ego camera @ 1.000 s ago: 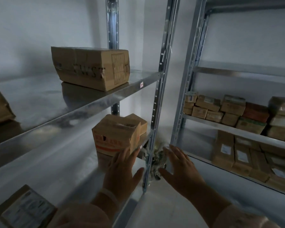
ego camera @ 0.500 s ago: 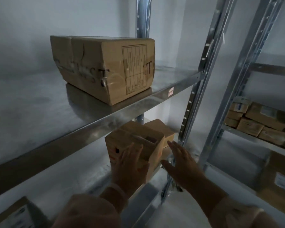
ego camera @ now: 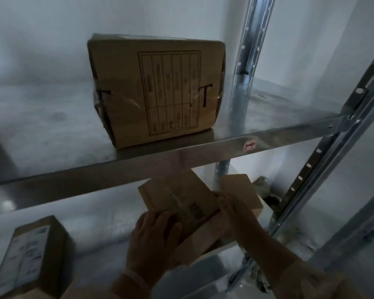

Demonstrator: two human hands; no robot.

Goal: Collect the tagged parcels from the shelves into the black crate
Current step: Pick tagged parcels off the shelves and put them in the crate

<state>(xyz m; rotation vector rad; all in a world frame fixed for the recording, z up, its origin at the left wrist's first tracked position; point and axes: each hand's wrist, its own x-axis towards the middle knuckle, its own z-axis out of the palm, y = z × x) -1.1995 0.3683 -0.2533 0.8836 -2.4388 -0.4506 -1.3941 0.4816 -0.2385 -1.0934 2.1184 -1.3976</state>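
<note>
A brown cardboard parcel with a printed label on top sits on the lower metal shelf. My left hand presses against its near left side, and my right hand holds its right side. A second small brown parcel sits right behind it, touching it. A large taped box with a printed table and a "T" stands on the upper shelf. The black crate is out of view.
Another labelled parcel lies at the lower left of the same shelf. A small pink tag sticks on the upper shelf's front edge. Perforated steel uprights rise at the right. White wall stands behind.
The view has moved closer and turned left toward the shelf. Both hands, spread open before, have closed in on the two sides of the small parcel.
</note>
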